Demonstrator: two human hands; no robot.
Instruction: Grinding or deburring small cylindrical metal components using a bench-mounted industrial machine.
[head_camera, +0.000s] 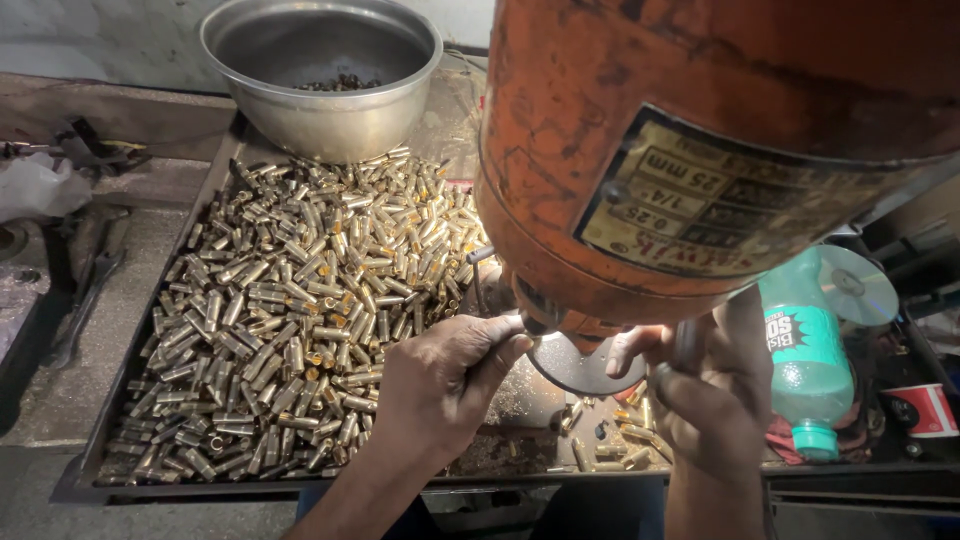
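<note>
Orange drill head (700, 150) hides both hands' fingertips.

Dim workshop light, glints on the brass pieces (290, 310), orange machine housing (680, 150) close and blurred, edges shadowed.

Your left hand (445, 375) pinches something small, too hidden to make out, under the nose of the orange machine (640, 160), and your right hand (700, 385) grips a handle just right of it. A heap of brass sleeves (290, 310) fills the tray (90, 470) to the left. A steel bowl (320, 75) stands at the far edge, and a green bottle (810, 370) lies on the right.
</note>
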